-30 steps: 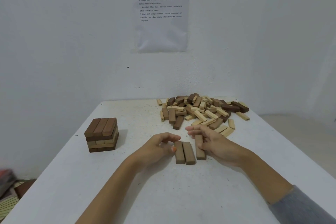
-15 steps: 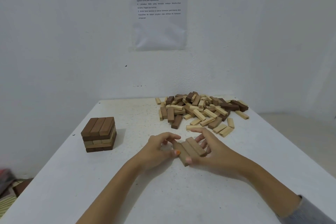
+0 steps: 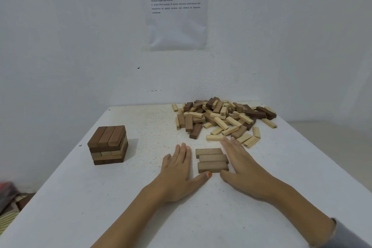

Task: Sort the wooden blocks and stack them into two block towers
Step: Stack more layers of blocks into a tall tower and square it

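Three brown blocks [image 3: 212, 160] side by side on table [image 3: 201, 217], flanked by left hand [image 3: 177, 169] and right hand [image 3: 241, 165], fingers straight, grasping nothing; short tower [image 3: 108, 145] at left.

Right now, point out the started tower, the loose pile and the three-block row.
started tower [image 3: 107, 136]: head view, top middle block.
loose pile [image 3: 221, 123]: head view, centre light block.
three-block row [image 3: 213, 158]: head view, middle block.

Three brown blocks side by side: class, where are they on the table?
Head view: the three brown blocks lie flat near the centre of the table, between the left hand and right hand, just nearer than the loose pile.
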`<move>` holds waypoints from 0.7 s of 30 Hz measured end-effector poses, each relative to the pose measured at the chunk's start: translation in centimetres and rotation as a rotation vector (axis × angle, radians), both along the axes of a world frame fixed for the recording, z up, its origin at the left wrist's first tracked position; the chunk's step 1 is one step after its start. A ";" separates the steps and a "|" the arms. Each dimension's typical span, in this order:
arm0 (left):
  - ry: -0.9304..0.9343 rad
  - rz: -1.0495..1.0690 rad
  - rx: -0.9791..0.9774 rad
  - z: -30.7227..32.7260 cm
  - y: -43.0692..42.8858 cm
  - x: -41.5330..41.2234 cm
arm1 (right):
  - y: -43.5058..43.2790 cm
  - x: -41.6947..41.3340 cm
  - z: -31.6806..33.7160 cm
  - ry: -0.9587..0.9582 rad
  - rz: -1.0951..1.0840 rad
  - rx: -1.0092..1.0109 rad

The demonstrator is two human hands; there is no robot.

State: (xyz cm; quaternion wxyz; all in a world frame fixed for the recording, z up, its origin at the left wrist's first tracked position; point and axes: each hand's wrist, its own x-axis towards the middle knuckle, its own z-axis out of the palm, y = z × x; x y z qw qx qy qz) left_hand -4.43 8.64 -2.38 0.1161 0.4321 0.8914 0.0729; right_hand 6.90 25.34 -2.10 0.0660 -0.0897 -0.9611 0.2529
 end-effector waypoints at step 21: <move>0.051 0.040 0.090 -0.7 1.4 1.8 | -0.6 -0.6 -1.1 -0.277 -0.089 0.384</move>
